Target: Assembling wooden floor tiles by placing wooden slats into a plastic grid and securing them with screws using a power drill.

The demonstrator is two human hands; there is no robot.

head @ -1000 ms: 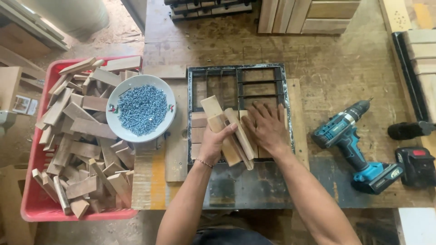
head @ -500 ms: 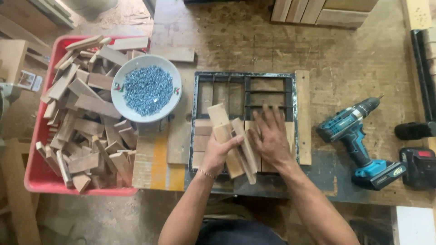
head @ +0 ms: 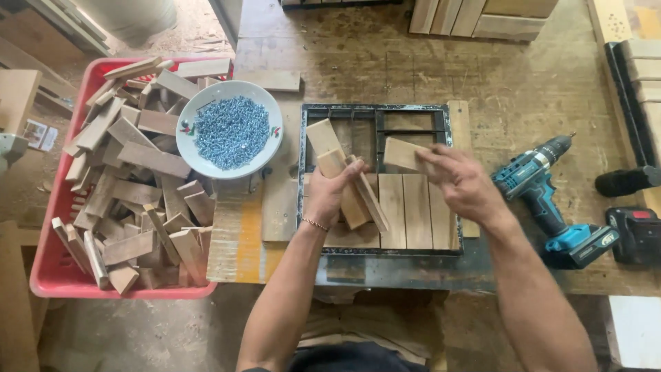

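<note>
Nearest: two bare forearms coming up from bottom edge. Left hand (head: 329,196) over left part of black metal frame (head: 303,179), fingers curled tight around a bundle of short wooden slats (head: 344,172), three or so, exact count hard to tell, fanned out and tilted, upper ends pointing up-left, lower ends reaching down-right over the frame. Thin bracelet on left wrist. Right hand (head: 461,182) raised over right part of frame, fingers and thumb pinched on one end of a single wooden piece (head: 403,153), held roughly flat, clear of the slats below, other end sticking out left toward the bundle but apart from it. Inside frame, lower right: laid slats (head: 413,213) side by side, upright, touching each other. Frame flat on worn wooden workbench (head: 523,76). Right of frame, near right hand: blue cordless drill (head: 547,200) lying on its side; beyond it, spare battery pack (head: 637,234) at bench edge. Left of frame: white bowl (head: 187,148) full of bluish screws (head: 231,131), sitting partly over red plastic crate (head: 48,275) heaped with wood offcuts (head: 131,179). Far edge: stacked pale boards (head: 482,15).
</note>
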